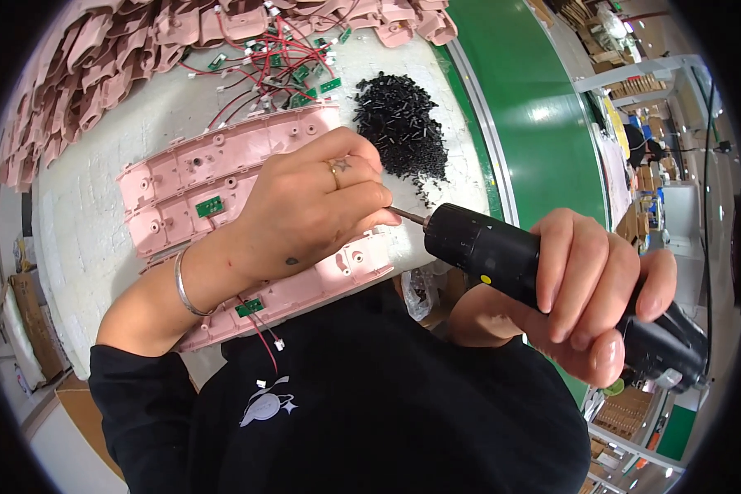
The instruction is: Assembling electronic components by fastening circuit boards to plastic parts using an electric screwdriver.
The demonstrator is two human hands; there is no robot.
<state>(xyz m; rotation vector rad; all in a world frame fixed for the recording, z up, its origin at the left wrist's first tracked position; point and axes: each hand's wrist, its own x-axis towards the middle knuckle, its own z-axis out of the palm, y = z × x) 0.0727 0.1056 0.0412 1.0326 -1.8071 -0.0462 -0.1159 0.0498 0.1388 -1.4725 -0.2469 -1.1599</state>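
Note:
My right hand (580, 284) is wrapped round a black electric screwdriver (482, 245), held nearly level with its bit (407, 216) pointing left. The bit's tip meets the pinched fingertips of my left hand (305, 202); whatever those fingers hold is hidden. Below and behind my left hand lie long pink plastic housings (169, 177) with round screw posts. One carries a small green circuit board (210, 207). On the nearest housing (329, 276) sits another green board (249, 308), its red and black wires hanging over the edge to a white connector.
Beyond the bit is a heap of small black screws (399, 123) on the white work surface (82, 247). Tangled wired boards (280, 62) lie at the back, beside piled pink housings (82, 74). A green bench strip (535, 115) with a metal rail runs along the right.

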